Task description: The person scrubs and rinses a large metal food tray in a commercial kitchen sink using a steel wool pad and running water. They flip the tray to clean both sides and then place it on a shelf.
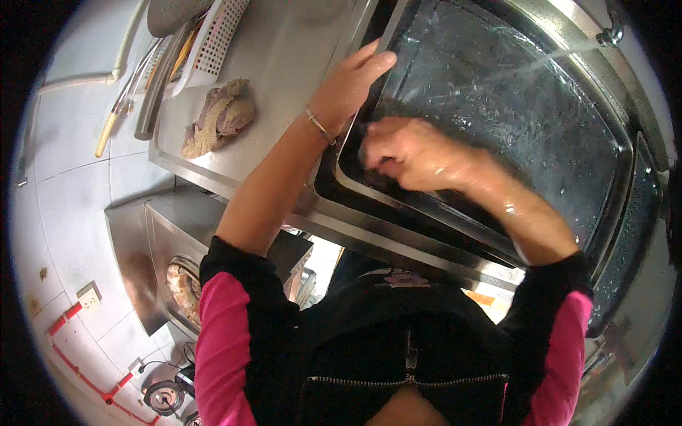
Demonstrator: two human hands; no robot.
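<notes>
A large dark metal baking tray (549,160) rests tilted in the stainless steel sink, its inner surface wet and streaked. My left hand (354,77) grips the tray's left rim, thumb over the edge. Inside the tray, close to its near-left corner, my right hand (410,152) is blurred by motion with its fingers curled against the metal. Whether a scrubber is under those fingers is hidden. Water runs from a metal faucet (610,37) at the upper right into the tray.
Left of the sink, a crumpled brownish cloth (221,117) lies on the steel drainboard (282,69). Behind it stands a white perforated basket (216,48) with long-handled utensils. A steel box-like unit (128,255) stands lower left, near a wall socket (89,296).
</notes>
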